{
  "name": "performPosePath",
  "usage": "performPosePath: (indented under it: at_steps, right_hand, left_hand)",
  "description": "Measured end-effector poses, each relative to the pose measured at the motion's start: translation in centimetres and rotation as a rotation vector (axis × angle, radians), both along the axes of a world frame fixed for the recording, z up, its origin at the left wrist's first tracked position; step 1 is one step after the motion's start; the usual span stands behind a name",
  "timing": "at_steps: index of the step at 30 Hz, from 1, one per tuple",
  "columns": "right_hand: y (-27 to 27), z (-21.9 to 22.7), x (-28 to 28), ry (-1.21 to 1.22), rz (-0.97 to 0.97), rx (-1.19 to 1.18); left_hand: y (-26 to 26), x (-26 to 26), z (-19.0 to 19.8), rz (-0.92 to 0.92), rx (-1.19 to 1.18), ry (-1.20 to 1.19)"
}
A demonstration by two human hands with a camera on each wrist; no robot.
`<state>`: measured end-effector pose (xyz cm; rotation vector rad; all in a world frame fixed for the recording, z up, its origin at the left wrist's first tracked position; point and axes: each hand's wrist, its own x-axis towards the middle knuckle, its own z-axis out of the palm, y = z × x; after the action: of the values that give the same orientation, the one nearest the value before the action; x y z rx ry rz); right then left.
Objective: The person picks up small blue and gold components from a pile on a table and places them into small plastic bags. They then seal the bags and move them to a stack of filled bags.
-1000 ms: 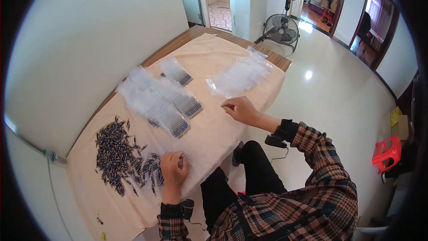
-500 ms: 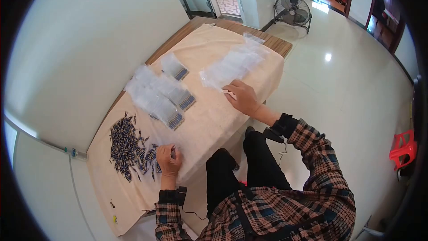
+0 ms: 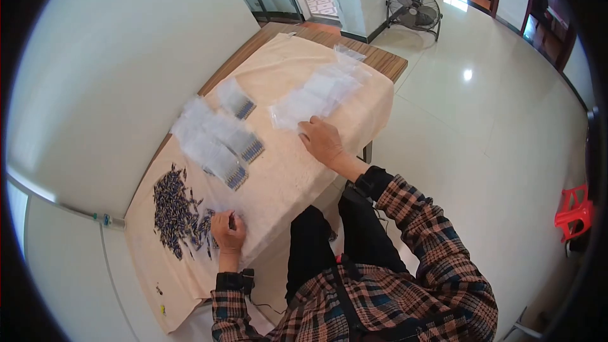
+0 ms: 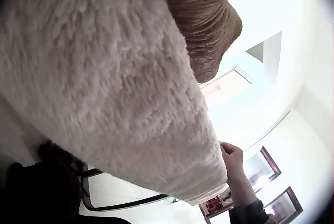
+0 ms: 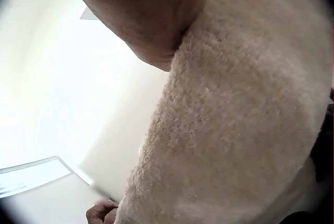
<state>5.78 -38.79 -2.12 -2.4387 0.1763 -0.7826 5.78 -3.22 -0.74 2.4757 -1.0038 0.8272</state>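
Fleecy beige cloth (image 3: 297,171) covers the desk (image 3: 380,58); left hand (image 3: 227,233) sits at the near edge beside the loose pile of small blue parts (image 3: 177,209), fingers curled round one dark part, tip showing above the fist; right hand (image 3: 322,140) is at the right edge, resting on the near end of the row of empty clear bags (image 3: 316,95); its fingers look bent down onto a bag, but whether they pinch it I cannot tell; filled bags (image 3: 221,139) lie mid-desk, between pile and empties; wrist views show only cloth and hand undersides; judged step: part already picked, bag being fetched; next move calls for separating one bag from the stack, opening its mouth, bringing both hands together.
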Motion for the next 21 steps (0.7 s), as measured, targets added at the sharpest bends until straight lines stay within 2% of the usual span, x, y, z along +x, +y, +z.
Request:
performPosePath:
  at_steps: [5, 8, 12, 17, 20, 21]
  right_hand:
    - [-0.2, 0.2, -0.3, -0.162, -0.009, 0.155]
    - [-0.5, 0.2, -0.6, -0.349, -0.006, 0.391]
    - [-0.5, 0.7, -1.0, -0.473, -0.064, 0.539]
    - [-1.2, 0.2, -0.1, -0.459, -0.059, 0.527]
    - [-1.0, 0.8, 0.5, -0.23, -0.051, 0.62]
    - [-0.8, 1.5, 0.5, -0.22, -0.045, 0.61]
  left_hand:
    - [0.0, 0.0, 0.2, -0.015, -0.016, -0.031]
    - [0.1, 0.2, -0.1, -0.025, -0.057, -0.026]
    - [0.4, 0.4, -0.4, -0.022, -0.095, -0.024]
    - [0.4, 0.2, -0.4, -0.052, -0.166, -0.019]
    - [0.4, 0.0, 0.1, -0.077, -0.168, -0.047]
    - [0.6, 0.0, 0.0, -0.069, -0.179, -0.039]
